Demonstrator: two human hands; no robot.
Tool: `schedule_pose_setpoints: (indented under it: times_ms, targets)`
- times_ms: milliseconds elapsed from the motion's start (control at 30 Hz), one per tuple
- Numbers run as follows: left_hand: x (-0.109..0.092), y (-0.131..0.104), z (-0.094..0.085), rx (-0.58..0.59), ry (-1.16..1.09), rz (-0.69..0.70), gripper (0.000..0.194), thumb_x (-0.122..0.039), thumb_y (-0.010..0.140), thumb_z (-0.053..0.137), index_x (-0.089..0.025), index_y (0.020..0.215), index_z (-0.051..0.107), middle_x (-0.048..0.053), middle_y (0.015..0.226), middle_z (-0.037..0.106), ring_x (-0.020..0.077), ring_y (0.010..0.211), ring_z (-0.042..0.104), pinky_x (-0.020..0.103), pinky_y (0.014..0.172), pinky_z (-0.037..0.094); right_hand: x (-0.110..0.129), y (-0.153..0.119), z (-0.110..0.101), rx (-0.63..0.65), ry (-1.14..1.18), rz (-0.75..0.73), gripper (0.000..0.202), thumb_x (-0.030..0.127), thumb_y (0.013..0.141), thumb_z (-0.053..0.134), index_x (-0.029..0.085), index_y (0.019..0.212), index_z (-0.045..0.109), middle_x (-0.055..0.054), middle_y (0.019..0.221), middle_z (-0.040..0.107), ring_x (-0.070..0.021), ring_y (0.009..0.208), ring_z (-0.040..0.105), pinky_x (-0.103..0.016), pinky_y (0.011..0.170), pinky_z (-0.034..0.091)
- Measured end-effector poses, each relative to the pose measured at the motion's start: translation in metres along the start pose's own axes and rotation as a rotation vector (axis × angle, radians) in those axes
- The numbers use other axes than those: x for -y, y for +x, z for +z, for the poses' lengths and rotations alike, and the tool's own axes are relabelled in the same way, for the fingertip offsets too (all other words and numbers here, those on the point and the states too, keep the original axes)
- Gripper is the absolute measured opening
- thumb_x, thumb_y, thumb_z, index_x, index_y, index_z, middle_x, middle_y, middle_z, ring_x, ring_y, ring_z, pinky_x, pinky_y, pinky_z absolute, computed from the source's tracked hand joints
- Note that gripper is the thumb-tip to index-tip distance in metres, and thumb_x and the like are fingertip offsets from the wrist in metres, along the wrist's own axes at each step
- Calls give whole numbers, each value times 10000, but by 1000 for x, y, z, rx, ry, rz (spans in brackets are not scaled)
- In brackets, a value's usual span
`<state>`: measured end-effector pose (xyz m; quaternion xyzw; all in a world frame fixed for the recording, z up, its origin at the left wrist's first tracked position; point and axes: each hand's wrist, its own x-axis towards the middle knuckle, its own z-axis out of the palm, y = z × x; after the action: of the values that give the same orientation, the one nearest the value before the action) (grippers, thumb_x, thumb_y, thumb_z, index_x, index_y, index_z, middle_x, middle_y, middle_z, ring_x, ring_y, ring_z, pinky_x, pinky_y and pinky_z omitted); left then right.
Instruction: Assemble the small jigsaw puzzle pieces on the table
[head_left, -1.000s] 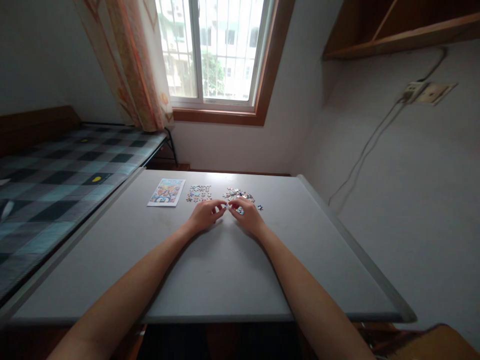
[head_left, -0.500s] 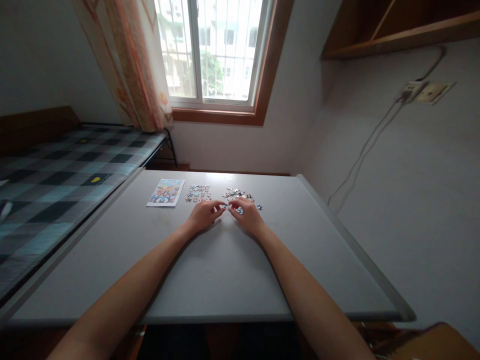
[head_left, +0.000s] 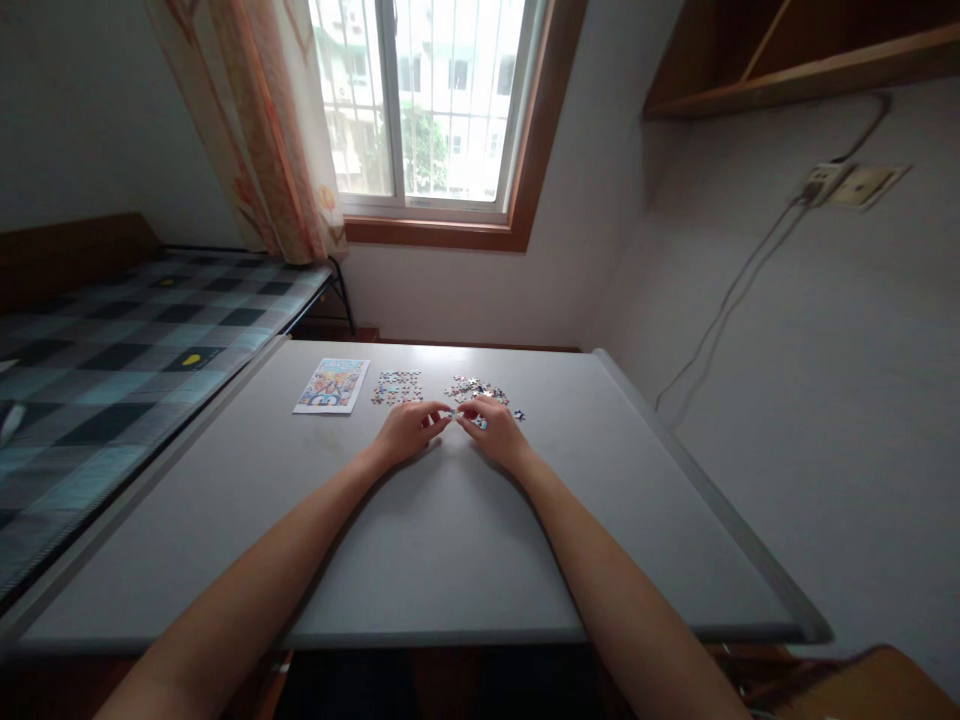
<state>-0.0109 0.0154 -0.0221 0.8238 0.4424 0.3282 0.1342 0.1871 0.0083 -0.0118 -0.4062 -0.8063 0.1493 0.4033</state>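
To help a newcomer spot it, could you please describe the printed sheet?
Find the pale table, then its far left part. The printed sheet lies there, left of the puzzle pieces: one flat, colourful rectangle, unlike those small, knobbly shapes.

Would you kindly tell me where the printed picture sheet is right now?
In the head view, the picture sheet lies toward the far left corner of the table, just left of the laid-out puzzle pieces, beyond the left hand.

No text could be read: print (head_left: 345, 366) atop the white-bordered, colourfully illustrated rectangular paper sheet (head_left: 330, 388) was too small, and marks (head_left: 214, 354) beside the yellow patch (head_left: 192, 360) on the grey-and-black checked fabric mattress (head_left: 150, 335) too faint.
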Motion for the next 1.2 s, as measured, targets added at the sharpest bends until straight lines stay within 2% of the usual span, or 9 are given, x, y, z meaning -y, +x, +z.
schedule_pose_setpoints:
  times_ms: [800, 1200]
  targets:
    - [-2, 0, -1, -17, -2, -11, 244, -390, 830, 570, -229, 966, 693, -17, 683, 685, 99, 565, 601, 190, 567, 452, 1, -1, 0, -15, -54, 33, 117, 204, 798, 618, 193, 904, 667, -28, 788, 608, -150, 751, 564, -285, 736, 449]
    - [0, 0, -1, -19, 22, -3, 264, -425, 833, 577, -234, 980, 685, -21, 697, 692, 97, 560, 605, 191, 570, 444, -1, -1, 1, 8, 20, 18, 104, 178, 816, 592, 179, 886, 669, -27, 786, 595, -135, 727, 561, -268, 716, 452]
